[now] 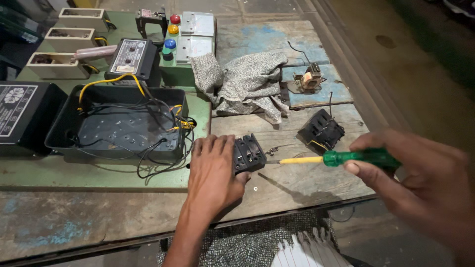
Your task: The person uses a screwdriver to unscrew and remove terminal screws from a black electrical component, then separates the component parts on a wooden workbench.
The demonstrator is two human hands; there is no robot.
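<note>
The left hand [213, 173] lies flat on the surface [297, 183], its fingers [210, 146] spread loosely and pressed against the left side of a small black block [249, 154], holding it in place; the thumb tucks under the block's lower edge. How much of the block the palm covers cannot be made out. The right hand [420, 183] is large and blurred at the frame's edge, its fingers curled tight around the green handle of a screwdriver [336, 158]. The yellow-sleeved shaft points left, and the tip meets the block's right side, though the exact contact point is too small to see.

The block is black, squarish, with ridged slots on its top face. It sits on worn wood near the front edge. Tiny screws [273, 150] lie just beside it, hard to count. A second black part [321, 130] rests behind the shaft. Farther back lie a grey cloth [250, 81] and a small metal coil part [309, 79]. To the left, an open black box [123, 131] holds tangled wires, its left end partly hidden by a black cover [24, 116] cut off by the frame.
</note>
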